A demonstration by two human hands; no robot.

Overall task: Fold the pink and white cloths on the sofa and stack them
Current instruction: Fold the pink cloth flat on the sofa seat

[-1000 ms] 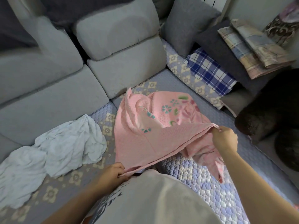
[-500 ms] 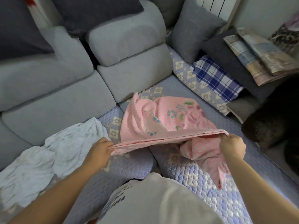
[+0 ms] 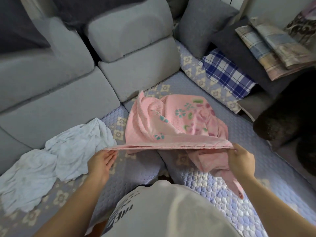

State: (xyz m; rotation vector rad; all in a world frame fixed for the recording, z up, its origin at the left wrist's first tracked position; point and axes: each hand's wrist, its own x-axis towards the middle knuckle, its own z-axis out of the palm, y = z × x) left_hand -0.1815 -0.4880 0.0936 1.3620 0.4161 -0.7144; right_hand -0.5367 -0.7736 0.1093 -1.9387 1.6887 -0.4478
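The pink cloth (image 3: pixel 172 127) lies half spread on the quilted sofa cover (image 3: pixel 213 185), with its near edge lifted and drawn into a taut line between both hands. The left hand (image 3: pixel 100 162) holds the left end of that edge, thumb on top and fingers fairly straight beneath it, a light pinch rather than a fist. The right hand (image 3: pixel 241 161) grips the right end with its fingers curled over the hem. Below the right hand a loose tail of the pink cloth hangs down and trails onto the cover, and the far part of the cloth is still bunched in ridges. The white cloth (image 3: pixel 51 161) lies crumpled to the left, just beside the left hand and apart from the pink one, not yet folded. The step in hand looks like straightening the pink cloth for its first fold. To do it well, the 2 hands should keep the edge level and evenly tensioned, and a short shake would flatten the bunched far part. The hanging tail should be brought up into line before folding, or it will make a lumpy corner. The left-hand pinch looks slight, so a firmer hold would guard against the hem slipping out.
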